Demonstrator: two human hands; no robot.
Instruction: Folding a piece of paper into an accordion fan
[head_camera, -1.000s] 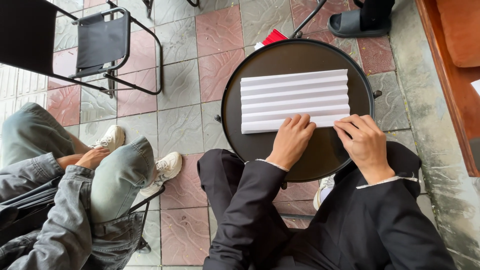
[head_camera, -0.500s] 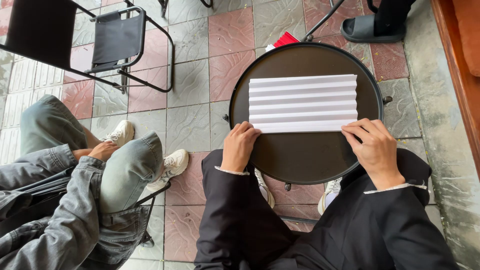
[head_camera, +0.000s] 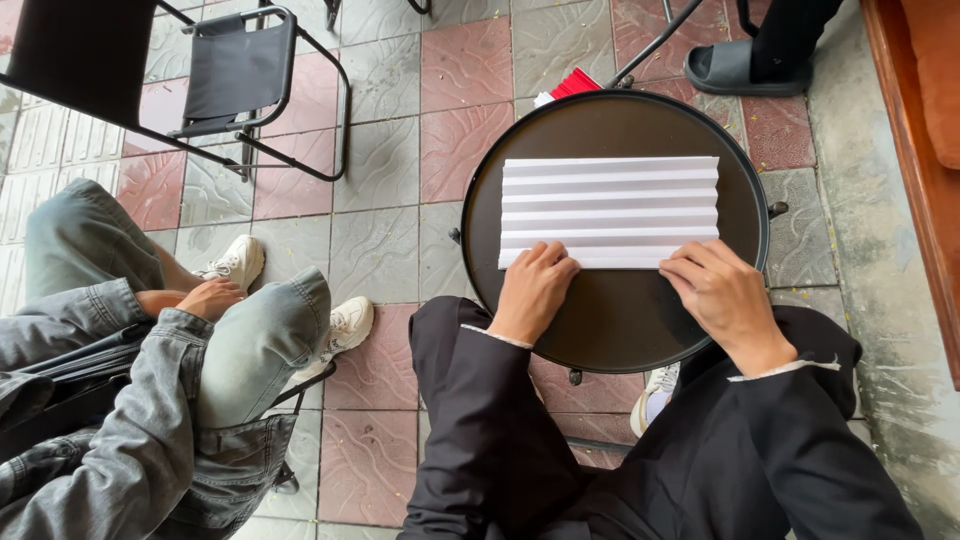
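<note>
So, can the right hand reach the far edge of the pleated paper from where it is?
Probably yes: the right hand rests on the near edge of the pleated paper, and nothing lies between.

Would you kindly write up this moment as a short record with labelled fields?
Setting: tiled floor, seen from above
Surface: round dark tray table
Main item: white accordion-pleated paper, lying flat on the table
Left hand: fingers pressing the paper's near edge, toward its left end
Right hand: fingers pressing the near edge at its right end
Nearby: black folding chair; seated person in denim; red item behind the table; black slipper
</note>
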